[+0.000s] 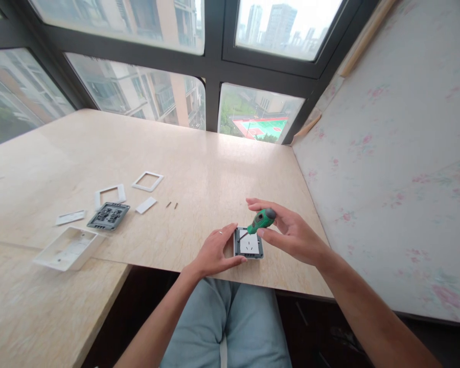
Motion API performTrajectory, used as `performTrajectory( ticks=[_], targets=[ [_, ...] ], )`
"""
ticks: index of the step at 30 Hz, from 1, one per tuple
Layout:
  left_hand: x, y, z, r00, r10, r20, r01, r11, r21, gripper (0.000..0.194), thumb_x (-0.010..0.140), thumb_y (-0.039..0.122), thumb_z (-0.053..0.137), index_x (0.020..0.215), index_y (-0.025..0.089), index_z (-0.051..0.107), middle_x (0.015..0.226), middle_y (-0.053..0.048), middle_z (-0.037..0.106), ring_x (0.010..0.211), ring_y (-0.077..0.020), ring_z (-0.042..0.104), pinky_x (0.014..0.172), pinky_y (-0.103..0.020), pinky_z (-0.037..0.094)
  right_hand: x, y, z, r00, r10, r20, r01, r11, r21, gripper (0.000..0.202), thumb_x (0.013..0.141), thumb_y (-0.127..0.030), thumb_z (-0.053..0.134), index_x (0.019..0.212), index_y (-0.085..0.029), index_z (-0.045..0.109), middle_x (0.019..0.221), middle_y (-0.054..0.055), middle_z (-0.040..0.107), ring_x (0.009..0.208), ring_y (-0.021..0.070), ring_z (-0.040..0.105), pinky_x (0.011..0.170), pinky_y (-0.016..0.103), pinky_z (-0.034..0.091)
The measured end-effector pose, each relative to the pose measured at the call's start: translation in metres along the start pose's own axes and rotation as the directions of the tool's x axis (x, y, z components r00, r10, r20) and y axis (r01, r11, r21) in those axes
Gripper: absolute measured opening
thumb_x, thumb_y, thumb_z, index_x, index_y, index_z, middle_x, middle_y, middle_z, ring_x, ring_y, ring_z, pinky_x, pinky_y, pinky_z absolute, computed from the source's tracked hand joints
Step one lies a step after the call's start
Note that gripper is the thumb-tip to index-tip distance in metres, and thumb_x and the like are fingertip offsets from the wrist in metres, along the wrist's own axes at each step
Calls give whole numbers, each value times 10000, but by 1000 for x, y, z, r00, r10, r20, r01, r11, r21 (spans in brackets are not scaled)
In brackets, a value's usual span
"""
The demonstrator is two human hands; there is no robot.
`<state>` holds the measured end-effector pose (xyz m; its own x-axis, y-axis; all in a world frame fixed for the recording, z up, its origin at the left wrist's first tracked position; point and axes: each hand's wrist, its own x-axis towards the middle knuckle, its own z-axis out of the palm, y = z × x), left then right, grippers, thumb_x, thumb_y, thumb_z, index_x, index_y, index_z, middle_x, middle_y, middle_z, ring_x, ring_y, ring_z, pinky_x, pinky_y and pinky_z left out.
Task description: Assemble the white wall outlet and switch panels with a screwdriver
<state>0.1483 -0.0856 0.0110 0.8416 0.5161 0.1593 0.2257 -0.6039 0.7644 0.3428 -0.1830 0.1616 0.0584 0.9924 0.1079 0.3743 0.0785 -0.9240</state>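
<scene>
A wall socket point(249, 246) with a white face and dark grey frame lies near the table's front edge. My left hand point(214, 250) wears a ring and grips the socket's left side, fingers at the far corner and thumb at the near edge. In my right hand point(291, 230) is a green and black screwdriver point(261, 221), held loosely between thumb and fingers. Its shaft slants down left, and the tip meets the left side of the socket, at a screw position. Whether the tip sits in a screw head is too small to tell.
Left on the table are a white back box point(67, 250), a grey switch module point(108, 216), two white frames point(147, 181), a white strip point(71, 217), a white plate point(146, 205) and two small screws point(172, 205). A papered wall point(387, 179) stands right; windows rise behind.
</scene>
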Motion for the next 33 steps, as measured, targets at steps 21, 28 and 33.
performTrajectory(
  ticks=[21, 28, 33],
  targets=[
    [11, 53, -11, 905, 29, -424, -169, 940, -297, 421, 901, 311, 712, 1299, 233, 596, 1293, -111, 668, 1222, -256, 619, 1051, -478, 506, 12, -4, 5, 975, -172, -141, 102, 909, -403, 310, 821, -509, 770, 944, -243, 669, 1247, 118, 710, 1304, 333, 594, 1087, 520, 481],
    [20, 81, -13, 796, 38, -604, -206, 955, -212, 387, 845, 346, 787, 1168, 217, 617, 1105, -83, 705, 1024, -223, 679, 870, -371, 571, 18, -3, 15, 927, -349, -140, 198, 771, -605, 323, 887, -534, 692, 850, -244, 557, 1023, 125, 732, 1330, 361, 566, 1121, 602, 401],
    [28, 92, -17, 771, -5, -637, -151, 970, -192, 142, 906, 292, 704, 1008, 209, 649, 919, -33, 718, 825, -171, 685, 737, -302, 543, 12, 5, 16, 977, -184, -112, 128, 914, -384, 502, 894, -544, 681, 1267, -232, 559, 1474, 169, 555, 1433, 327, 462, 1150, 534, 416]
  ],
)
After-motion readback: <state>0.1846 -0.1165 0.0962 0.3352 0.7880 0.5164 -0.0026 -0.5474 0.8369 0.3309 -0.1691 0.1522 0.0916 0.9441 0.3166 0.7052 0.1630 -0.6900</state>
